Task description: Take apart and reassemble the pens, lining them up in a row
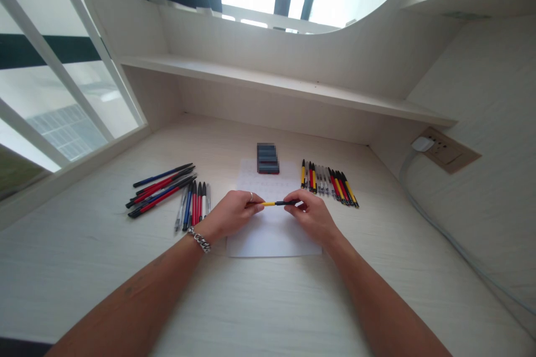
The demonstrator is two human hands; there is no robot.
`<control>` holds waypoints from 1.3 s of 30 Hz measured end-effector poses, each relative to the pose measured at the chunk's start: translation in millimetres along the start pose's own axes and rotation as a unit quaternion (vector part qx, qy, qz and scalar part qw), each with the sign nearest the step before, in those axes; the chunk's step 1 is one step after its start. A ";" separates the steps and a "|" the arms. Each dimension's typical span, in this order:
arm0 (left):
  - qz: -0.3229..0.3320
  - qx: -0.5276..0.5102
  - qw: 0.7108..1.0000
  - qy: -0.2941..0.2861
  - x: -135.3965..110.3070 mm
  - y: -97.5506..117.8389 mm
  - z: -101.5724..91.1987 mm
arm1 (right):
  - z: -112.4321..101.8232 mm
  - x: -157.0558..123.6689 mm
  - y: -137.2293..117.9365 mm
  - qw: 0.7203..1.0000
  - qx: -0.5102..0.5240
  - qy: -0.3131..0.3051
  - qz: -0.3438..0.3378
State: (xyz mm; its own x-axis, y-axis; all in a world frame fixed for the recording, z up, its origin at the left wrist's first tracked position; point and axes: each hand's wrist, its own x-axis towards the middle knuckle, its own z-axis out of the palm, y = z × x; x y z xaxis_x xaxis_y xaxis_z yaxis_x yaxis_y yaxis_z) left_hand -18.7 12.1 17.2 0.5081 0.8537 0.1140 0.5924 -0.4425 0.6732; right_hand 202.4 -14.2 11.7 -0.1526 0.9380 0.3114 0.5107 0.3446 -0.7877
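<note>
Head view: my left grip is pinched on one end of a yellow-and-black pen, thumb and fingertips pressed together around its yellow part. My right grip pinches the black part at the other end, just across a short gap. Both my arms reach forward from the near edge and slant inward, so my hands face each other with the knuckles up; a ring and a chain bracelet sit on my left side. Between the two grips the pen lies nearly level, yellow on the left and black on the right, its ends partly hidden by my fingers. It is over a white paper sheet on the pale surface; whether it touches the paper I cannot tell. Beyond my grips stands a dark, blurred block. Left of my left grip are a row of pens and a looser pile; beyond my right grip, to its right, is another row.
</note>
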 end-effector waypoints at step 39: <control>-0.007 -0.022 1.000 0.012 0.1 1.9 5.3 | 3.5 -0.7 3.0 1.000 0.005 -0.001 -0.014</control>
State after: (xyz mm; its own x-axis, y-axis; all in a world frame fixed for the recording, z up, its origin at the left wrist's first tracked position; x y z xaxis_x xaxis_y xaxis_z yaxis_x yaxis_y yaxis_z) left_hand -14.2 9.9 14.7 0.4837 0.8668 0.1214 0.5708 -0.4176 0.7070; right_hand 201.1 -13.7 7.3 -0.1683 0.9280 0.3324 0.4978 0.3710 -0.7839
